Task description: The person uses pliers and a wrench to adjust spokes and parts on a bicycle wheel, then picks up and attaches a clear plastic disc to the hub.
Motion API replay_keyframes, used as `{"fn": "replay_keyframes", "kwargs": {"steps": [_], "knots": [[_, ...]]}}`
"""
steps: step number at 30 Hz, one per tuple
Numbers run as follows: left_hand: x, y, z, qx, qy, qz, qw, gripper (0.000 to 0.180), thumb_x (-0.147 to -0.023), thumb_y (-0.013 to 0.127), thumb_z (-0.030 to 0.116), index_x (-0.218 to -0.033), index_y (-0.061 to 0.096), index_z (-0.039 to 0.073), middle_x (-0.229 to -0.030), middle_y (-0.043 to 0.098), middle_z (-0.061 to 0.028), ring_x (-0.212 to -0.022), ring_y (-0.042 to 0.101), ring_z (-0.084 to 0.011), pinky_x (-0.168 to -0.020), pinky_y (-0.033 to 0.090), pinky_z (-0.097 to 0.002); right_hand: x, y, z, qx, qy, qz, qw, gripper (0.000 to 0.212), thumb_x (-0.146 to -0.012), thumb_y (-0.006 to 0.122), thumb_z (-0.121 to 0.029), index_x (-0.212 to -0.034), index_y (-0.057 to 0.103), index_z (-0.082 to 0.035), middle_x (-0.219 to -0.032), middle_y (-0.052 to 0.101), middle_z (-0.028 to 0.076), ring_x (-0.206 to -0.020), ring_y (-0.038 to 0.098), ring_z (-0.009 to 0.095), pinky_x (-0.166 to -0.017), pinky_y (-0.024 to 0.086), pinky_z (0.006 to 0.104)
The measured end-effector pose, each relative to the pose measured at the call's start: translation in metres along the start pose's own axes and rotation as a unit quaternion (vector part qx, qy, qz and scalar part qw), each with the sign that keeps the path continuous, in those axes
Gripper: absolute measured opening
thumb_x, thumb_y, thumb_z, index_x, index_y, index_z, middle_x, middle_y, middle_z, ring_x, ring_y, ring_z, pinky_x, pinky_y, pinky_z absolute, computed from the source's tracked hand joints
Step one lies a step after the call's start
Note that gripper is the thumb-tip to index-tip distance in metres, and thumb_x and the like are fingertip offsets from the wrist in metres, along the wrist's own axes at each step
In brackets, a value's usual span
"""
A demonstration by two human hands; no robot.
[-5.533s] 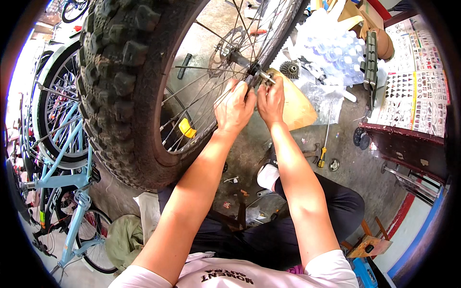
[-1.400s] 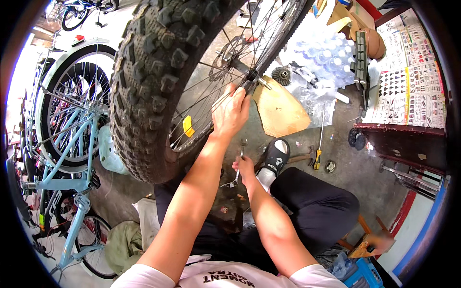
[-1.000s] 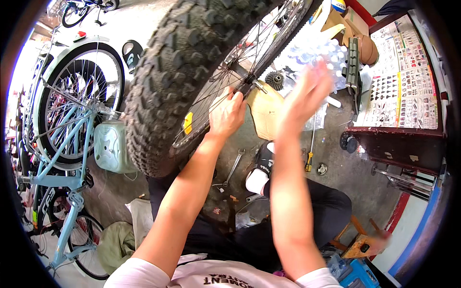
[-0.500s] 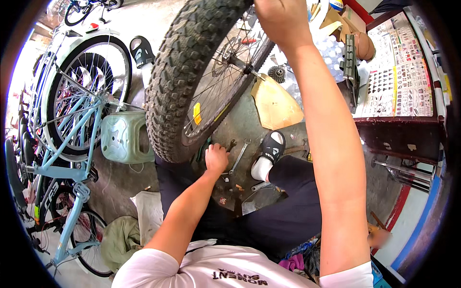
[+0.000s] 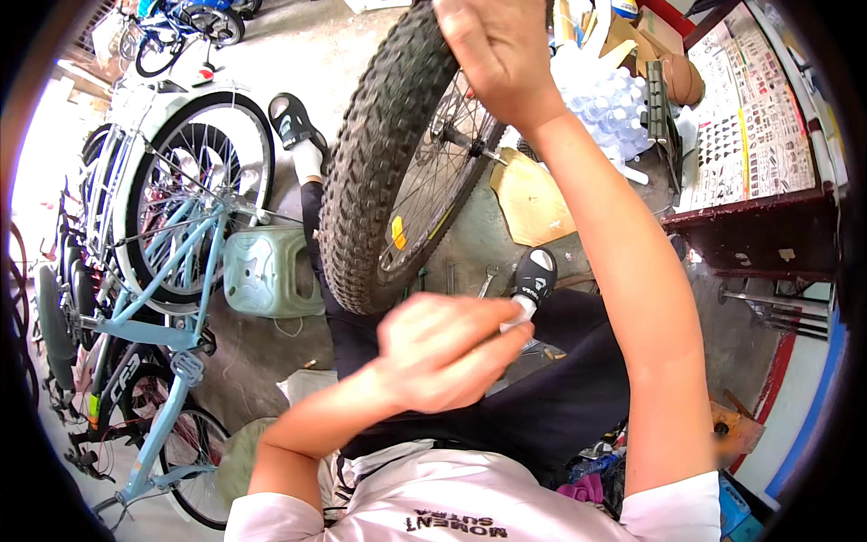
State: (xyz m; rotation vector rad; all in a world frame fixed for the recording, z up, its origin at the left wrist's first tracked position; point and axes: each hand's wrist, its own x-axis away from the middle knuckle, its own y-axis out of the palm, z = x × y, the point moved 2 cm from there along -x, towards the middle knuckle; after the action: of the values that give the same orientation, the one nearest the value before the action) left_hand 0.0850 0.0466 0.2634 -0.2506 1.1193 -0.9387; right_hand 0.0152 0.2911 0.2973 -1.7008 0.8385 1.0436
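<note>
A bicycle wheel with a knobbly black tyre (image 5: 366, 194) stands upright and tilted between my legs. My right hand (image 5: 501, 63) is closed over the top of that tyre. The wheel's hub (image 5: 459, 140) and a yellow spoke reflector (image 5: 398, 233) show on its right side. My left hand (image 5: 442, 348) is raised above my lap, below the tyre, with thumb and fingers drawn together. Motion blurs it, and whatever it may pinch cannot be made out. Beyond it a wrench (image 5: 489, 282) lies on the floor, partly hidden by the hand.
On the left stand a light-blue bicycle (image 5: 163, 334) and a pale green plastic stool (image 5: 271, 275). A cardboard piece (image 5: 533, 200) lies right of the wheel, near clear plastic bottles (image 5: 607, 113). Further right is a dark red table (image 5: 759, 242) with a printed sheet on top.
My left hand has lifted from the tools on the floor toward my lap. My right hand stays on the tyre. The view has shifted, so the scene sits further right.
</note>
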Motion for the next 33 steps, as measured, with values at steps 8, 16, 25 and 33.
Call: {"fn": "replay_keyframes", "kwargs": {"steps": [8, 16, 25, 33], "knots": [[-0.155, -0.065, -0.124, -0.125, -0.132, 0.04, 0.983, 0.053, -0.096, 0.067, 0.033, -0.136, 0.055, 0.001, -0.133, 0.062, -0.0192, -0.118, 0.061, -0.0294, -0.101, 0.047, -0.0407, 0.025, -0.024, -0.051, -0.428, 0.237, 0.004, 0.872, 0.038, -0.093, 0.065, -0.014, -0.128, 0.059, -0.001, -0.129, 0.063, 0.011, -0.123, 0.061, 0.022, -0.11, 0.043, 0.0405], [-0.159, -0.038, -0.122, -0.17, -0.177, -0.014, 0.969, 0.071, -0.084, 0.075, 0.044, -0.136, 0.055, 0.001, -0.121, 0.067, -0.0259, -0.115, 0.064, -0.0384, -0.099, 0.048, -0.044, 0.281, -0.013, 0.014, -0.218, 0.752, -0.005, 0.622, 0.038, -0.099, 0.062, -0.044, -0.092, 0.048, -0.009, -0.07, 0.056, 0.002, -0.058, 0.059, 0.012, -0.051, 0.044, 0.0258], [-0.153, -0.046, -0.124, -0.181, -0.199, 0.0, 0.963, 0.068, -0.084, 0.076, 0.046, -0.137, 0.058, 0.007, -0.12, 0.069, -0.021, -0.11, 0.067, -0.0337, -0.096, 0.05, -0.0412, 0.285, 0.032, 0.005, -0.236, 0.745, -0.065, 0.62, 0.035, -0.104, 0.053, -0.044, -0.096, 0.056, -0.009, -0.072, 0.056, 0.001, -0.055, 0.055, 0.011, -0.053, 0.042, 0.0266], [-0.144, -0.057, -0.146, -0.172, -0.188, 0.008, 0.967, 0.067, -0.084, 0.077, 0.042, -0.138, 0.057, 0.006, -0.114, 0.07, -0.0178, -0.099, 0.069, -0.0242, -0.088, 0.052, -0.0357, 0.296, 0.054, 0.011, -0.131, 0.581, -0.025, 0.803, 0.026, -0.105, 0.054, -0.03, -0.094, 0.054, -0.006, -0.074, 0.053, 0.003, -0.071, 0.055, 0.014, -0.064, 0.043, 0.0322]]}}
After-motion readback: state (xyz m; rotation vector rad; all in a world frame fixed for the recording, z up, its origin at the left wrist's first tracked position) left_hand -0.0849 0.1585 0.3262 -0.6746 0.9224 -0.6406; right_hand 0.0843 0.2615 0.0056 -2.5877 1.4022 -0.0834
